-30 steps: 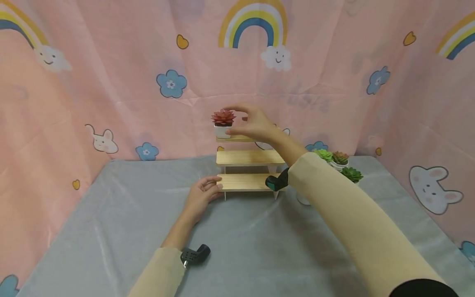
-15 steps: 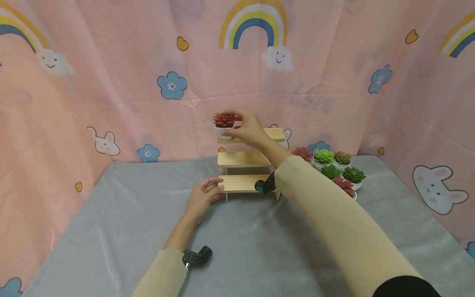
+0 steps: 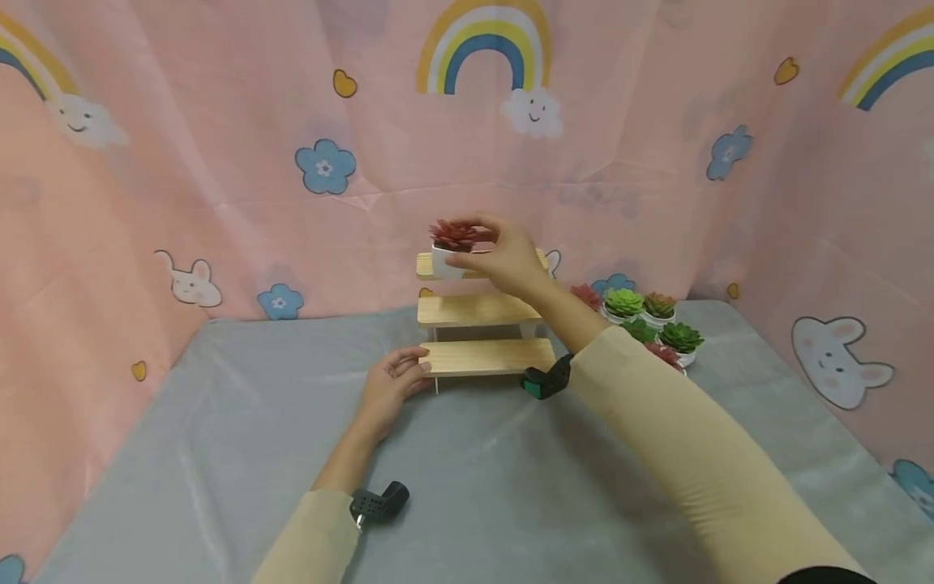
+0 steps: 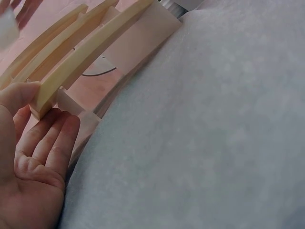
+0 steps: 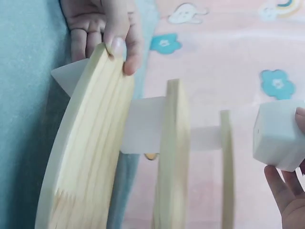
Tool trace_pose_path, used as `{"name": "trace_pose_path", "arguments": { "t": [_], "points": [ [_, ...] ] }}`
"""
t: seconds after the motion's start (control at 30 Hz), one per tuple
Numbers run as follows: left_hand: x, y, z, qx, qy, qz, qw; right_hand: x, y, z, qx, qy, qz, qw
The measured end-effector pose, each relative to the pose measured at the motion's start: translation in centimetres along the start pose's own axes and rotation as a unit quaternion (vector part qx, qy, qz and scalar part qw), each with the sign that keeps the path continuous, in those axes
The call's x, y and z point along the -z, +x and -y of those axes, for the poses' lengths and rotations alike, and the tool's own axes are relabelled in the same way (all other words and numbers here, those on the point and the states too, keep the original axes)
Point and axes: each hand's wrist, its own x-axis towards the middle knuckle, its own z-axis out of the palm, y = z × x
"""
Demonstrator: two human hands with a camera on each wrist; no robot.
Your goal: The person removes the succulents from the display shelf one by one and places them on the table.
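A three-tier wooden stand [image 3: 487,357] with white side supports stands at the back of the table. My right hand [image 3: 508,258] grips a red potted succulent [image 3: 448,261] in a square white pot, fingers at the leaves and thumb at the pot's front. In the right wrist view, a gap shows between this white pot [image 5: 277,136] and the top shelf [image 5: 227,167]. My left hand [image 3: 387,392] holds the left end of the lowest shelf. The left wrist view shows its thumb on the upper face of that shelf [image 4: 90,55] and fingers below.
Several potted succulents, green [image 3: 623,302] and reddish, stand in white pots to the stand's right, partly behind my right sleeve [image 3: 671,414]. Grey cloth [image 3: 452,487] covers the table. A pink printed curtain [image 3: 409,162] hangs close behind the stand.
The red succulent has moved rightward from the top shelf's left end, with its pot now tilted and the shelf's end showing. My left hand keeps its hold on the lowest shelf.
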Motion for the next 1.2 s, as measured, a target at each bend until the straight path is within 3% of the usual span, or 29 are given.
{"name": "trace_pose_path", "arguments": {
  "t": [0.37, 0.73, 1.03, 1.2],
  "points": [
    [0.0, -0.1, -0.2, 0.005, 0.024, -0.007, 0.9997, 6.7, -7.0, 0.9, 0.026, -0.002, -0.091, 0.9955],
    [0.0, -0.2, -0.2, 0.016, 0.045, -0.004, 0.9988, 12.8, -14.1, 0.6, 0.022, -0.080, -0.169, 0.9821],
    [0.0, -0.1, -0.2, 0.017, 0.048, -0.009, 0.9987, 16.3, -18.5, -1.5, 0.040, -0.040, -0.216, 0.9747],
    [0.0, -0.1, -0.2, 0.018, 0.044, -0.006, 0.9989, 17.9, -21.0, -4.0, 0.047, 0.038, -0.229, 0.9715]
  ]
}}
